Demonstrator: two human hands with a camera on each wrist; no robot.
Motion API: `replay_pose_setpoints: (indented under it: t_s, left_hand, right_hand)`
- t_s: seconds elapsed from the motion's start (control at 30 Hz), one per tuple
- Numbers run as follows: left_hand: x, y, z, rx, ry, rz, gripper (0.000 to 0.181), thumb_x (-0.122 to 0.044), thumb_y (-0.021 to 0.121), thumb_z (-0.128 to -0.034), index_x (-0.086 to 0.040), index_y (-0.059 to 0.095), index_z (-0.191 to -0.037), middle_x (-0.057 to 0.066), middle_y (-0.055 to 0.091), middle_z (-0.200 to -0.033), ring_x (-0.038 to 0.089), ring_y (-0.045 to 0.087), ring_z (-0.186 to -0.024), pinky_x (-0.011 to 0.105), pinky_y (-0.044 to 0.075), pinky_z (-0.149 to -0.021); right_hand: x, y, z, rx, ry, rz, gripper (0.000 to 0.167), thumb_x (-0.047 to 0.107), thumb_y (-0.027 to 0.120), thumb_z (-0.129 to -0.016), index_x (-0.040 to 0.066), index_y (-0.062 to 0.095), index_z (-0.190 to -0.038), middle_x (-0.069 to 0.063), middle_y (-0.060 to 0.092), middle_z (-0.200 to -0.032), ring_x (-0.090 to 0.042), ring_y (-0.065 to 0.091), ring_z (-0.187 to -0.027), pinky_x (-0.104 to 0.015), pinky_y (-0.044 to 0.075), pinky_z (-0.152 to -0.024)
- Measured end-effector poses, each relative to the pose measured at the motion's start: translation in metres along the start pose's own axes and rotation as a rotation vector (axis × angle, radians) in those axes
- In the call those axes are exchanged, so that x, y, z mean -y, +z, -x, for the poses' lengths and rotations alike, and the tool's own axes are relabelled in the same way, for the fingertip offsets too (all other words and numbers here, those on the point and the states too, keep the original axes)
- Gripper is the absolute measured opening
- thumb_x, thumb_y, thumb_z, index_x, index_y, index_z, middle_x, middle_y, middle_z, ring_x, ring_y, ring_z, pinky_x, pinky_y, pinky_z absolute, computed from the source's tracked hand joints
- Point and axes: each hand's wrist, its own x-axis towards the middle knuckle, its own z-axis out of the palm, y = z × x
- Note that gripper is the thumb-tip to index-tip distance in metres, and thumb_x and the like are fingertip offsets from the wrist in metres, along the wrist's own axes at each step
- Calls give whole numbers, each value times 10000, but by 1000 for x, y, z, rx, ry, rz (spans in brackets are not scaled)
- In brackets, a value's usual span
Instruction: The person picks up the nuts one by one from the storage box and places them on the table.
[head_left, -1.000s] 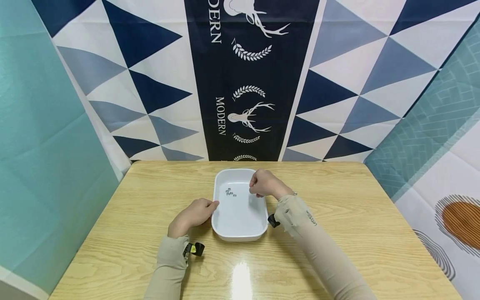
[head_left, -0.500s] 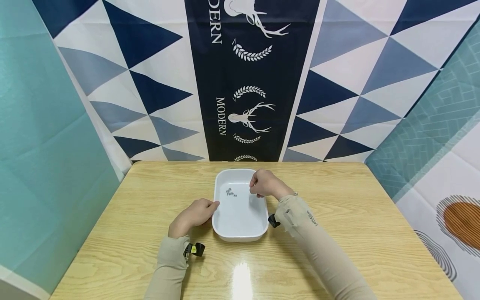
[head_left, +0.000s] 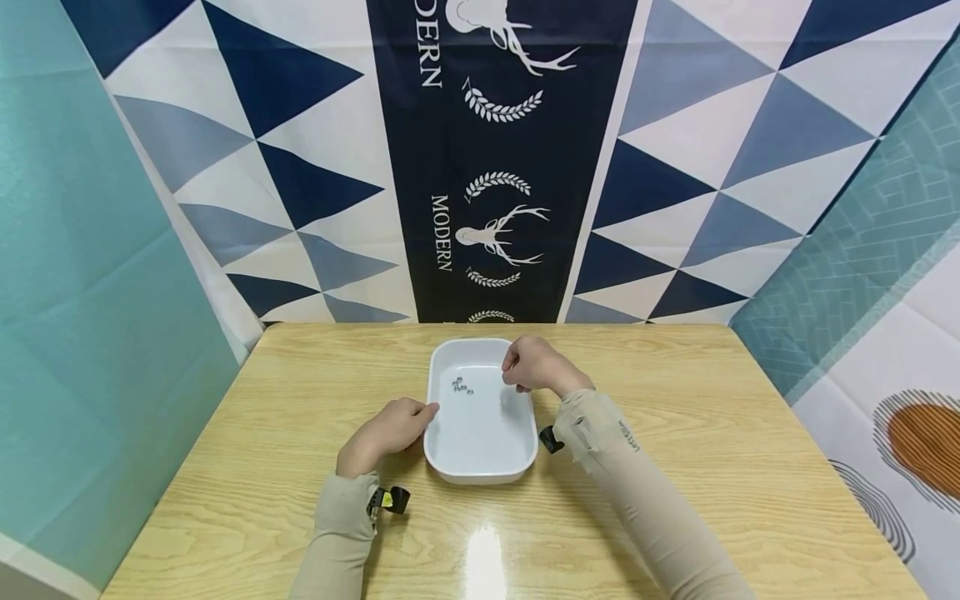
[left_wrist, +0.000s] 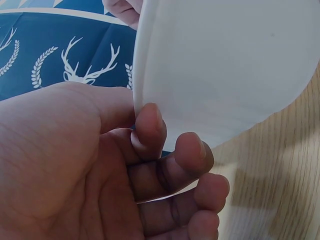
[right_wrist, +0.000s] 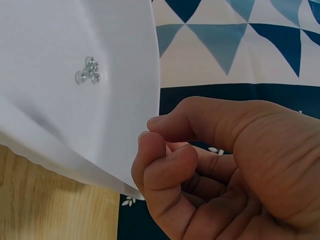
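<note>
A white rectangular tray (head_left: 482,442) with rounded corners sits on the table. My left hand (head_left: 390,432) pinches the tray's left rim between thumb and forefinger; its other fingers curl loosely beneath, as the left wrist view shows. Several small clear round pieces (head_left: 461,387) lie in a cluster on the tray floor, towards the far left. They look like tiny shiny discs or beads (right_wrist: 89,71) in the right wrist view. Over the tray's right side is my right hand (head_left: 542,367), fingers curled, thumb and forefinger tips together. Nothing is visible between those tips (right_wrist: 154,134).
The wooden table (head_left: 675,433) extends on both sides of the tray. A patterned cloth (head_left: 495,167) hangs behind its far edge. Black wrist cameras (head_left: 394,499) are strapped to both wrists, the right one close to the tray's right wall.
My right hand has shifted very slightly to the right and away from me. The left hand, the tray and the clear pieces stay where they were.
</note>
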Motion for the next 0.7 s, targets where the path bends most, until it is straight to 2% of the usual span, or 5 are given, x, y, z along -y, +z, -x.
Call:
replay_pose_setpoints:
  t_s: [0.23, 0.5, 0.7]
  left_hand:
    - [1, 0, 0, 5, 6, 13, 499, -364, 399, -1116, -82, 693, -828, -10, 429, -524, 138, 407, -484, 275, 374, -545]
    - [0, 0, 0, 2, 5, 9, 494, -359, 401, -1116, -81, 701, -840, -8, 429, -526, 138, 403, -488, 274, 370, -547]
    - [0, 0, 0, 1, -5, 9, 479, -355, 403, -1116, -90, 709, -858, -8, 436, -531, 137, 410, -499, 274, 373, -559]
  right_hand:
    - [-4, -9, 2, -3, -28, -4, 68, 29, 668, -886, 7, 689, -947, -99, 675, -868, -139, 641, -635, -244, 536, -616]
    - [-11, -16, 5, -1, -18, 6, 67, 40, 664, -895, 12, 683, -953, -90, 665, -803, -156, 622, -632, -255, 513, -607]
    - [-15, -20, 7, -6, -7, 11, 67, 58, 661, -906, 30, 688, -961, -90, 681, -843, -254, 689, -724, -260, 514, -634]
